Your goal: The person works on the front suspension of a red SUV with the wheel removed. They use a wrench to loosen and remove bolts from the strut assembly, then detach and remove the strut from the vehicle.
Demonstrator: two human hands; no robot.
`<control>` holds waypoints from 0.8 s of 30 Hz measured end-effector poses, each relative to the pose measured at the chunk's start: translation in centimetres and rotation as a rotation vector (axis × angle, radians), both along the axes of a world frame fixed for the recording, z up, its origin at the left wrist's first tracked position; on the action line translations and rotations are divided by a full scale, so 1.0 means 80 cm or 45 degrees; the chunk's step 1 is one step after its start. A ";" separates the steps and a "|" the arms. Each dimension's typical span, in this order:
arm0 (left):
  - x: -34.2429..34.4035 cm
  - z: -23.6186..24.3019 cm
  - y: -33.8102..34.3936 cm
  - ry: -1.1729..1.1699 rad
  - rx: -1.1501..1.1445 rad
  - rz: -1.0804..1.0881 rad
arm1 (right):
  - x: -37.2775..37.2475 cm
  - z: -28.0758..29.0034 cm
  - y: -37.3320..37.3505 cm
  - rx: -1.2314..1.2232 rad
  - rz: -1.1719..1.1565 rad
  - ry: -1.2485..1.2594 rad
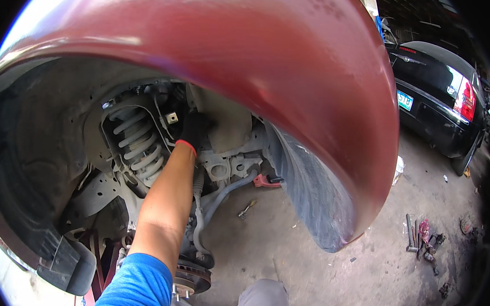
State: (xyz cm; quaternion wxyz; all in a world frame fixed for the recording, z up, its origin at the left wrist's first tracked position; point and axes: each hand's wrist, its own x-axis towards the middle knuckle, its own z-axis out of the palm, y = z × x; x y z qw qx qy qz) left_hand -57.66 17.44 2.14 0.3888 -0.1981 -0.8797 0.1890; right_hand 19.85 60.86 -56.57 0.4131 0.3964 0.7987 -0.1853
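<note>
My left hand, in a black glove with a red cuff, reaches deep into the wheel well of a dark red car. Its fingers are lost in shadow between the coil spring and the grey inner panel; what they touch is hidden. Just left of the glove is a small metal bracket with a hole. Below my forearm sit the brake disc with its wheel studs and a grey steering link. My right hand is out of view.
The red fender arches over my arm, with a loose-edged dark liner at right. A ratchet-like tool lies on the concrete. Hammer-like tools and dirty parts lie further right. A black car stands behind.
</note>
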 end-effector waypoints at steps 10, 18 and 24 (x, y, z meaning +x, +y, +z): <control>-0.005 -0.025 0.028 0.140 0.180 0.068 | 0.073 -0.086 0.032 0.044 0.115 0.350; 0.144 -0.036 0.063 0.247 1.007 -0.261 | -0.032 -0.002 0.016 0.502 -0.189 0.506; 0.319 -0.045 -0.002 -0.989 1.081 -0.362 | -0.079 0.003 0.011 0.205 -0.254 0.719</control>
